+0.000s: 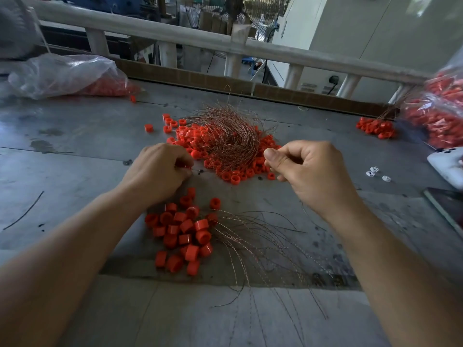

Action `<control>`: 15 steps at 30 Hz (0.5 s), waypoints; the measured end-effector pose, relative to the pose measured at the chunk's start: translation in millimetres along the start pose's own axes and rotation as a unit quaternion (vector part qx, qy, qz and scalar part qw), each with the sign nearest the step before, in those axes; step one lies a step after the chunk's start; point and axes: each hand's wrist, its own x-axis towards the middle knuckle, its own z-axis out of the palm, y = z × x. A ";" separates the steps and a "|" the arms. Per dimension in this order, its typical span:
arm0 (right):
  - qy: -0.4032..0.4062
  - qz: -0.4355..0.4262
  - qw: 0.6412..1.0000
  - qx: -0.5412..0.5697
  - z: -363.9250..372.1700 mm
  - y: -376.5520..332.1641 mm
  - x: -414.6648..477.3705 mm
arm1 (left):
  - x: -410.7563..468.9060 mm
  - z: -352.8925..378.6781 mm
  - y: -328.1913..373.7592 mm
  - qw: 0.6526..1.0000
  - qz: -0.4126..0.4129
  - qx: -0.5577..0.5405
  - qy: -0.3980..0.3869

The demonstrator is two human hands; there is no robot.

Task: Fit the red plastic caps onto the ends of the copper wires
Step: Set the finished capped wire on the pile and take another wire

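Beside copper wires (230,139), left hand (160,171) round red cap (186,167), right hand (308,169) curled.

Curled fingers (184,163) of the left hand (160,171) hide their hold.

Setting: small factory workshop, piecework bench. Evidence: scuffed, stained grey tabletop (75,136); loose red caps (183,231) in bulk piles; tangled heap of copper wires (230,139); clear plastic bag (62,73) stuffed with caps at left, second bag (441,116) at right. Beyond a pale railing (155,28): standing fan (235,6), large off-white cabinet (375,33), wall socket (333,78).
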 end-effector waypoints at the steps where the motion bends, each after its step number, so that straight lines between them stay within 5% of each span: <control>1: -0.001 -0.001 1.000 -0.004 -0.2 0.3 -0.5 | -0.6 -1.6 0.9 1.000 -0.009 -0.002 0.001; 6: -0.061 0.003 0.996 -0.072 3.6 2.3 -3.6 | -11.4 -27.3 5.9 0.992 -0.033 -0.121 -0.010; 10: -0.109 0.018 0.984 -0.143 9.5 5.4 -4.2 | -28.0 -46.8 31.0 0.940 0.028 -0.323 -0.104; 15: -0.104 0.026 0.983 -0.152 7.2 7.4 -2.9 | -34.3 -31.7 45.6 0.958 0.080 -0.242 -0.133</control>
